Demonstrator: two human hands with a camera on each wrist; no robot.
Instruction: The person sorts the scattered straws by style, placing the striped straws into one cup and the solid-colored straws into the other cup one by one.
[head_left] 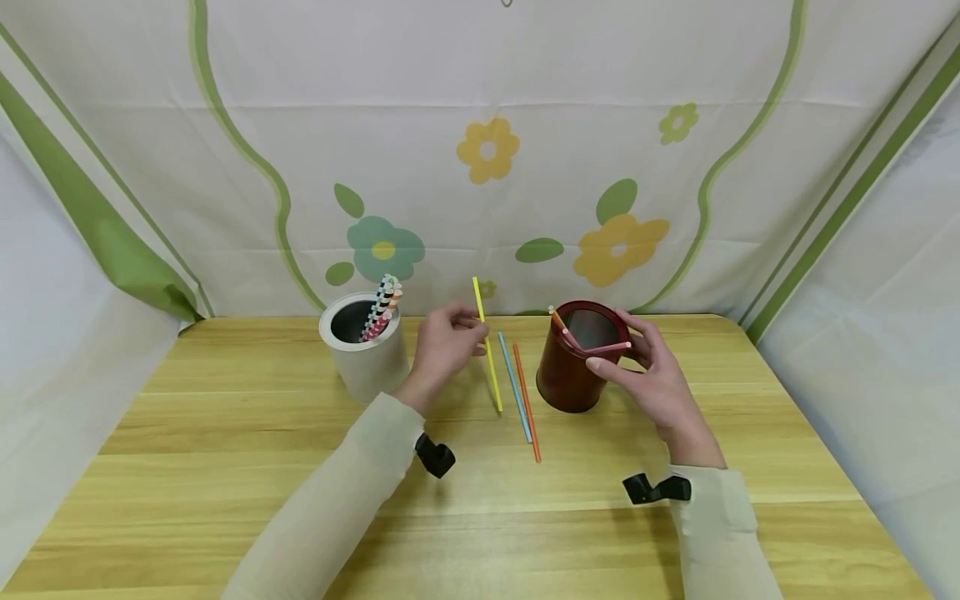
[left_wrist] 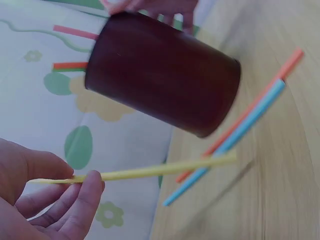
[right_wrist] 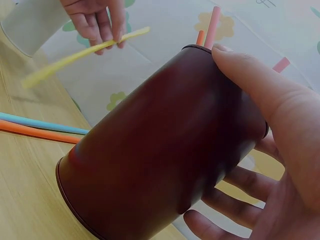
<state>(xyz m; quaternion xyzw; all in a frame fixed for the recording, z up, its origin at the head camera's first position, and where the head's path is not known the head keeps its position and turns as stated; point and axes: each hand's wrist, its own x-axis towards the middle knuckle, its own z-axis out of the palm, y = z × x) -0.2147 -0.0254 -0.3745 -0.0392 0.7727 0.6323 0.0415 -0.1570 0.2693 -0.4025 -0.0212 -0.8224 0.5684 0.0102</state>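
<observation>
Between thumb and fingers my left hand [head_left: 450, 337] pinches a yellow straw [head_left: 491, 367], lifted above the table at a slant. My right hand [head_left: 660, 379] grips the upper right side of a dark red canister [head_left: 572, 379], its thumb at the rim and its fingers round the far side. Several straws lean inside that canister, including a pink straw [right_wrist: 213, 27] and an orange straw [right_wrist: 200, 38]. Between the hands, a blue straw [head_left: 514, 387] and an orange-red straw [head_left: 527, 404] lie side by side on the wooden table [head_left: 225, 467].
Left of my left hand stands a white canister [head_left: 367, 367] holding several patterned straws [head_left: 382, 308]. A flowered cloth [head_left: 450, 67] hangs behind the table's back edge, with more cloth along both sides.
</observation>
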